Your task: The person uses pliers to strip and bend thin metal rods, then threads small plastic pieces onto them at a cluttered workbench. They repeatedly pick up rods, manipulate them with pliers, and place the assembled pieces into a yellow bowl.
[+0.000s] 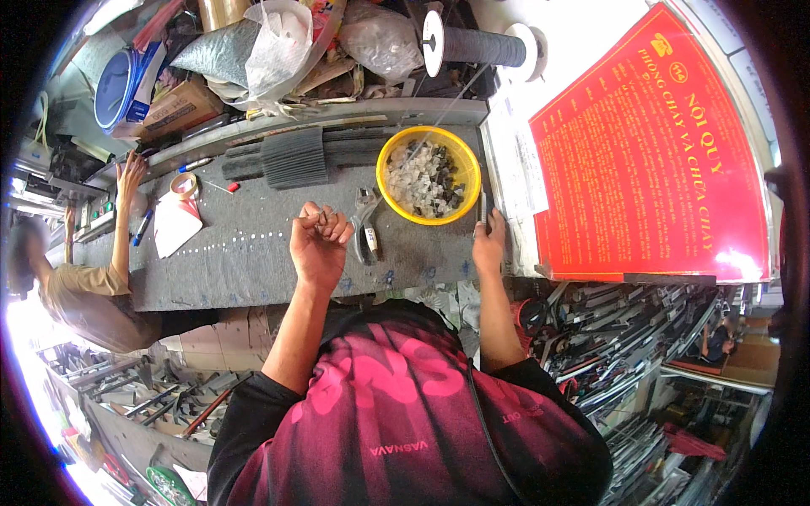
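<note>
My left hand (321, 244) is raised over the grey worktable, its fingers curled into a pinch; something small and dark shows at the fingertips, too small to name. Over at the table's right edge, my right hand (488, 246) closes round a narrow grey strip (483, 209). Between the hands stands a yellow bowl (470, 196) full of small clear and black plastic pieces. Pliers (364, 211) lie just left of the bowl, with a small white-labelled item (371, 239) beside their handles. Behind my left hand rests a pleated dark mesh (294, 158).
A spool of grey cord (481, 46) stands at the back, its line slanting down towards the bowl. Tape (183, 185), white paper (177, 226) and markers lie left. A co-worker (93, 295) reaches over the left end. A red sign (650, 160) fills the right.
</note>
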{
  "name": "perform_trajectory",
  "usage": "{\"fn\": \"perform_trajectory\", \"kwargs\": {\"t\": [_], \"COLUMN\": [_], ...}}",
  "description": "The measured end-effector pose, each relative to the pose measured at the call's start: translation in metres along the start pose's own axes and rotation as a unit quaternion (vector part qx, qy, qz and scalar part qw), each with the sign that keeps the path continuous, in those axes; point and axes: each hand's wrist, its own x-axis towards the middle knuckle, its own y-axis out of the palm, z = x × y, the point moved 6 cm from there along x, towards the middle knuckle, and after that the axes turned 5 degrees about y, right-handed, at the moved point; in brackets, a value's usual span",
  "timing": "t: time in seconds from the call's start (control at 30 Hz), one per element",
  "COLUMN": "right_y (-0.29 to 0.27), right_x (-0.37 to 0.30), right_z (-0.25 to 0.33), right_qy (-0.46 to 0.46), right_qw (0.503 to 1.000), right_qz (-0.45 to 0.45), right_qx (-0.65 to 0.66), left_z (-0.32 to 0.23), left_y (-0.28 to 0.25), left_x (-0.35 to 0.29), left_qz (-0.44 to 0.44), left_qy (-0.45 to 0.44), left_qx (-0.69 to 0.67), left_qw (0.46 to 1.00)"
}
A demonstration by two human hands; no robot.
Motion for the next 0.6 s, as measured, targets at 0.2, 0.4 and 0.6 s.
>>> {"fn": "perform_trajectory", "kwargs": {"t": [0.2, 0.4, 0.6], "right_y": [-0.009, 0.022, 0.036], "right_x": [-0.058, -0.128, -0.132], "right_z": [0.102, 0.248, 0.315], "right_qy": [-0.192, -0.237, -0.347], "right_qw": [0.966, 0.903, 0.868], "right_qz": [-0.152, 0.319, 0.336], "right_qx": [-0.084, 0.164, 0.115], "left_z": [0.002, 0.007, 0.010], "left_y": [0.012, 0.037, 0.048], "left_x": [-0.007, -0.015, -0.022], "left_qz": [-0.002, 0.065, 0.074], "left_qy": [0.027, 0.028, 0.031], "left_qx": [0.056, 0.125, 0.184], "left_qw": [0.998, 0.990, 0.980]}}
